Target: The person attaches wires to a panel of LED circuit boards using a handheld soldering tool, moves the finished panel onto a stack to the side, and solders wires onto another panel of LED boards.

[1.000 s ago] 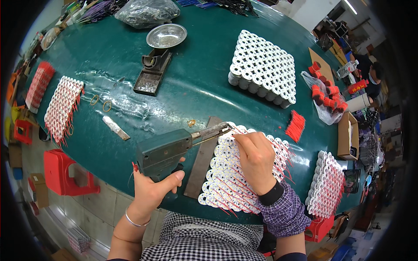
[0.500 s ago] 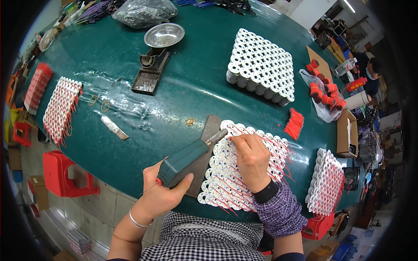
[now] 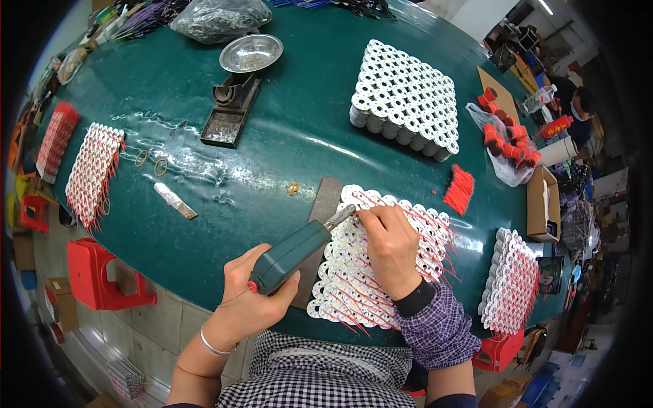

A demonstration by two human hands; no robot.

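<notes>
Left hand clenched around a dark green power tool, thumb and fingers wrapped on its body near the counter's near edge; metal tip angled up to the right, meeting the top-left corner of a flat block of white tubes laced with red fuses. Right hand lying on that block, fingertips pinched together just beside the tool's tip; whether anything sits between them, too small to tell. Purple checked cuff and black wristband on the right wrist, silver bangle on the left. Grey flat strip under the tool, touching the block's left side.

On the green counter: tall stack of bare white tubes far right, small bunch of loose red fuses between that stack and the worked block, another fused block at the right edge, one more at the far left. Metal bowl on a dark stand with a tray far centre, grey plastic bag beyond it. Rubber bands and a small foil-like strip left of centre. Red stool below the counter's left edge.
</notes>
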